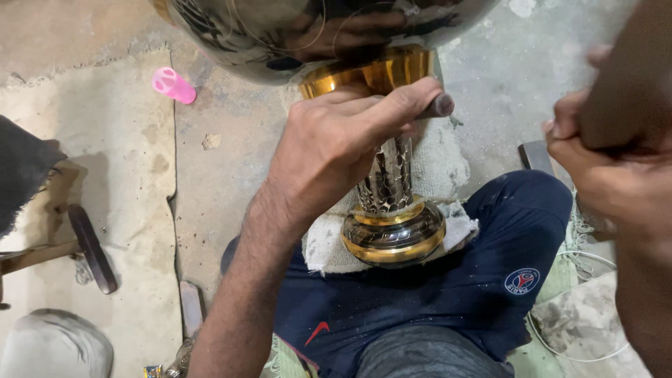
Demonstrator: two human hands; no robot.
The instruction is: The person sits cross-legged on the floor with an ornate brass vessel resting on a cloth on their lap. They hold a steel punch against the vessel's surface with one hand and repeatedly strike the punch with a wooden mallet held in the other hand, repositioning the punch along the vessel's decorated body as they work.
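A pink plastic cap [173,85] lies on its side on the concrete floor [126,161] in the upper left of the frame, with a small stone chip [211,141] just right of it and lower. At the left edge a dark cloth [21,171] hangs over a wooden piece (partly cut off), beside a curved dark bar [92,248]. White cord [581,350] loops at lower right.

1. The left hand [336,147] reaches in from the near left, forearm bare and angled up toward the far middle.
2. Its fingers [392,108] are curled shut in a fist, knuckles upward.
3. The right hand [602,161] sits at the right edge, very close and blurred, fingers [563,126] bent inward; what its grip does is unclear.
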